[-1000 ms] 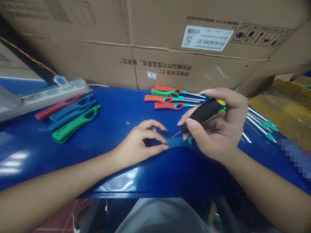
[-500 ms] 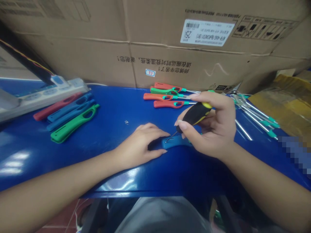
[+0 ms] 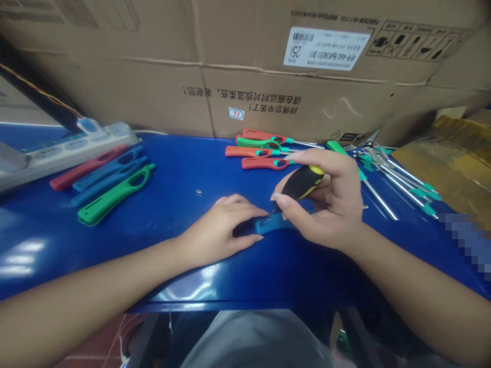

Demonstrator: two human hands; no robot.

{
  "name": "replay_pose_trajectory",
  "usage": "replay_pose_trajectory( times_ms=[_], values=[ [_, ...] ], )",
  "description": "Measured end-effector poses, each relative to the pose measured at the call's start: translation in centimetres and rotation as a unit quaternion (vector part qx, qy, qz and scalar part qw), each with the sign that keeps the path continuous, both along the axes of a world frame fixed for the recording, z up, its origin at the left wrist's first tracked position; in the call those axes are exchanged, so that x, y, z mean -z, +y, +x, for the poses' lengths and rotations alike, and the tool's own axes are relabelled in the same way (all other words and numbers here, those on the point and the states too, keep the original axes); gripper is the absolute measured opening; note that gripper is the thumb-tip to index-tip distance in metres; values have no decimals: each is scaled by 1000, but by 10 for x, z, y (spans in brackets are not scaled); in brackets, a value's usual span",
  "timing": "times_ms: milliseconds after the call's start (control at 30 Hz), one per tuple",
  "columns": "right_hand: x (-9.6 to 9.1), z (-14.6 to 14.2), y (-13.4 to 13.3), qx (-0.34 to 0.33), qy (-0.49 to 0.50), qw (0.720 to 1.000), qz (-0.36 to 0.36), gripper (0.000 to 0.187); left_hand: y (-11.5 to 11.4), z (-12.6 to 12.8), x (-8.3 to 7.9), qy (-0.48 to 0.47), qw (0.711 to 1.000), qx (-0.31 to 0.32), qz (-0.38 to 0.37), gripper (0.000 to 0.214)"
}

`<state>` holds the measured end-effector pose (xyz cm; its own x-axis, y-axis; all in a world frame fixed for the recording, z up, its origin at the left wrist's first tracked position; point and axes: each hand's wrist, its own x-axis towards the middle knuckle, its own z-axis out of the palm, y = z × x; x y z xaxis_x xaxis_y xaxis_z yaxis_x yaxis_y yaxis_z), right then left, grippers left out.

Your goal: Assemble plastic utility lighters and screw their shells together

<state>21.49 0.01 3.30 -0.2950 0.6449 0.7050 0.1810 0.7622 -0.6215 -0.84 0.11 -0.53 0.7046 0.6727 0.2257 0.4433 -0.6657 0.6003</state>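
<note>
A slim blue plastic handle (image 3: 264, 226) lies on the glossy blue table (image 3: 180, 168) between the hands. The left hand (image 3: 220, 225) has thumb and forefinger spread around its left end; whether they press it, I cannot tell. The right hand (image 3: 330, 199) has its fingers wrapped round a black-and-yellow screwdriver (image 3: 301, 183), tilted, its tip at that end. Small metal pins (image 3: 198, 192) lie farther left. Red, blue and green plastic handles (image 3: 111, 197) lie far left, thin silvery tubes (image 3: 404, 187) far right.
</note>
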Motion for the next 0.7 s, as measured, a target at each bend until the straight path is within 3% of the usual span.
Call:
replay_pose_trajectory(
  times_ms=[200, 433, 633, 700],
  values=[
    [0, 0, 0, 1, -4, 1000, 6, 59, 0, 0, 0, -4, 1000, -2, 3, 38],
    [-11, 1, 0, -68, -55, 996, -35, 69, 0, -1, 2, -10, 1000, -1, 11, 38],
    [-12, 5, 1, 89, -115, 987, 70, 60, 0, -1, 3, -17, 1000, 0, 21, 37],
    [-13, 6, 2, 85, -122, 987, 53, 58, 0, -1, 3, -18, 1000, 0, 17, 38]
  ],
)
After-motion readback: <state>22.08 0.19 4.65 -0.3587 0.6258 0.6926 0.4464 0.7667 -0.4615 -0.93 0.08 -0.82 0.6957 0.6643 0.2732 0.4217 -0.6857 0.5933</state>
